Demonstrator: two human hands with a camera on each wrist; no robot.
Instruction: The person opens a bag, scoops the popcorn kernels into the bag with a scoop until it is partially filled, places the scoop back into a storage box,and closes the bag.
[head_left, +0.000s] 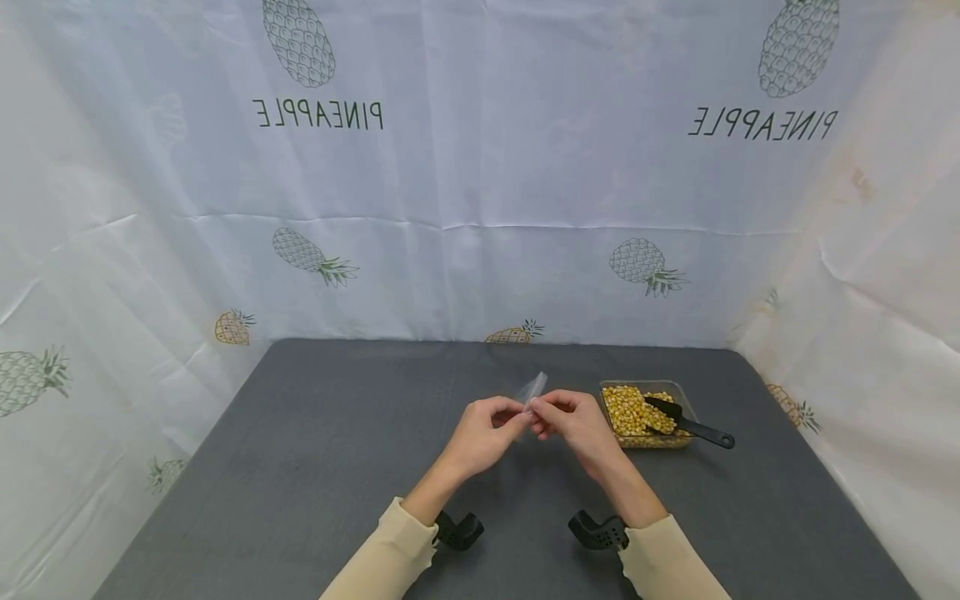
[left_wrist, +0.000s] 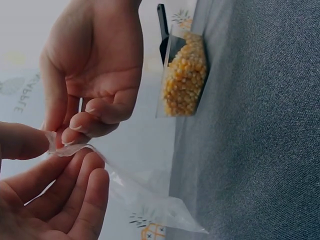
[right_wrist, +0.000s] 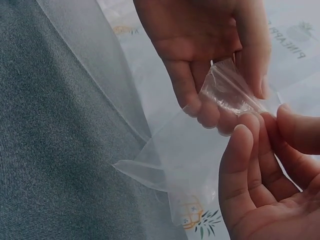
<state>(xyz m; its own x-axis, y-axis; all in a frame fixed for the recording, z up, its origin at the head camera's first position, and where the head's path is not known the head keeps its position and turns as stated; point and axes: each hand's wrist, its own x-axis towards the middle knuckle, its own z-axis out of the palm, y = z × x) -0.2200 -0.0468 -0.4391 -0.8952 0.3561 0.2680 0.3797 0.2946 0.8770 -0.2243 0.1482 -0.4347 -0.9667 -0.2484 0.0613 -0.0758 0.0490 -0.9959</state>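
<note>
A thin clear plastic bag point(head_left: 535, 387) is between my two hands above the table. My left hand point(head_left: 482, 435) pinches the bag's edge between thumb and fingers. From the other side my right hand point(head_left: 581, 427) pinches the same edge, its fingertips almost meeting the left ones. In the left wrist view the bag point(left_wrist: 155, 202) hangs down from the fingers, thin and wrinkled. The right wrist view shows a crumpled flap of the bag point(right_wrist: 227, 89) across the left fingers. No contents are visible in the bag.
Right of my right hand stands a clear rectangular container point(head_left: 686, 398) with yellow corn kernels point(head_left: 630, 411). A black scoop point(head_left: 705, 432) rests in the kernels, its handle jutting over the rim. The dark grey table point(head_left: 337, 450) is bordered by a white pineapple-print curtain point(head_left: 480, 167).
</note>
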